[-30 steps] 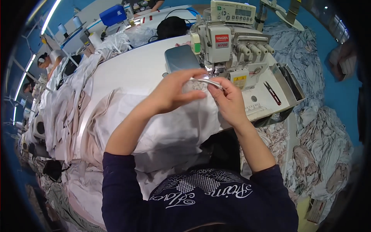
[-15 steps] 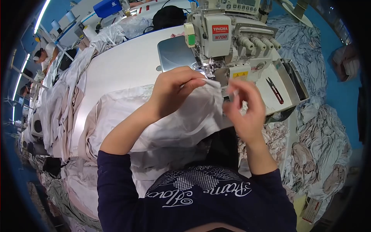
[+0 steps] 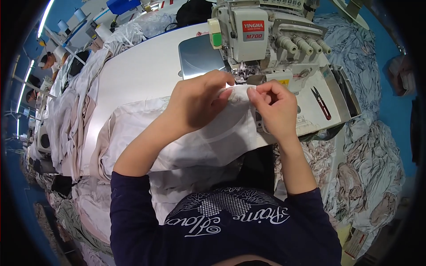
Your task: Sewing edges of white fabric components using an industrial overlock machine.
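Observation:
A white, thin cloth (image 3: 208, 144) is spread over the front of the sewing table, with its upper right edge raised in front of the overlock sewing machine (image 3: 248, 42). My right hand (image 3: 277, 104) pinches the corner of that edge between thumb and forefinger. Just to the left, my left hand (image 3: 195, 99) curls round the same edge, its thumb and forefinger at the cloth. The machine's needle area (image 3: 245, 73) lies right behind my fingertips, partly covered by them.
Thread snips (image 3: 321, 104) with a dark red handle lie in a tray (image 3: 339, 108) on the right. Piled garments (image 3: 73, 119) hang over the table's left side. Crumpled cloth (image 3: 370, 168) heaps up on the right. People sit at far left.
My right hand has come left and taken the cloth's corner; before, it was blurred and apart from it. My left hand's fingers have loosened slightly. The view has shifted a little.

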Demonstrator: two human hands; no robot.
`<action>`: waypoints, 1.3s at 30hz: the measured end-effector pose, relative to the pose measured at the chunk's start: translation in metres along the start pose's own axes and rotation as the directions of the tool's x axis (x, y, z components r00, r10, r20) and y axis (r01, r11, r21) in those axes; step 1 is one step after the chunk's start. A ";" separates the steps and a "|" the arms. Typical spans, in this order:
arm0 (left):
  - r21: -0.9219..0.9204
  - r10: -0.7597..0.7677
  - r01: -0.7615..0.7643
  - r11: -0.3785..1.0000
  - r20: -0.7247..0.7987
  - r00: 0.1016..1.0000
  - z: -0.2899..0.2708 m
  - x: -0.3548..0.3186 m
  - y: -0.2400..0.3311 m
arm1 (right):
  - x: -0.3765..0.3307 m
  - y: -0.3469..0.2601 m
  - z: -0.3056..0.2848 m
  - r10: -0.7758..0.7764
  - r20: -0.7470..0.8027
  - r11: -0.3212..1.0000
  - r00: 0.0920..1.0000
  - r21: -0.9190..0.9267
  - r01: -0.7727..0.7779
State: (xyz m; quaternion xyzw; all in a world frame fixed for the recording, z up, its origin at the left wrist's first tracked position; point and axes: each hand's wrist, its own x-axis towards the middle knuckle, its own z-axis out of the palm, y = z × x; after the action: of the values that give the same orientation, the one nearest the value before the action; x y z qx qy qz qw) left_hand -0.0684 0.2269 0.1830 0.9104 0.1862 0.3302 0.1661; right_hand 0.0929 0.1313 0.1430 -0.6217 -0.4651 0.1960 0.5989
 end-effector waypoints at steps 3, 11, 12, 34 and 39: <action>0.024 0.087 -0.088 0.996 0.037 0.995 -0.002 0.004 -0.008 | 0.008 -0.003 0.001 0.066 0.016 0.997 0.998 0.034 -0.067; 0.105 0.052 -0.049 0.993 -0.022 0.998 0.004 0.005 -0.013 | 0.020 -0.005 0.001 0.011 0.040 0.992 0.999 -0.123 -0.006; 0.100 0.051 -0.048 0.994 -0.025 0.998 0.004 0.006 -0.014 | 0.021 -0.004 0.001 0.010 0.042 0.992 0.999 -0.122 -0.005; 0.229 0.454 -0.475 0.850 0.141 0.880 0.016 -0.018 0.002 | -0.077 -0.026 -0.030 -0.705 0.206 0.641 0.679 -0.227 0.734; 0.316 0.566 -0.585 0.747 0.161 0.809 0.010 -0.020 -0.001 | -0.068 -0.005 -0.007 0.228 0.090 0.932 0.969 0.269 -0.244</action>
State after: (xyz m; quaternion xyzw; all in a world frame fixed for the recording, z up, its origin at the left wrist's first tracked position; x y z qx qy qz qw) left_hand -0.0764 0.2171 0.1644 0.9464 -0.0522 0.3014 -0.1034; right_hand 0.0635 0.0710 0.1275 -0.5771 -0.3717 0.3475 0.6387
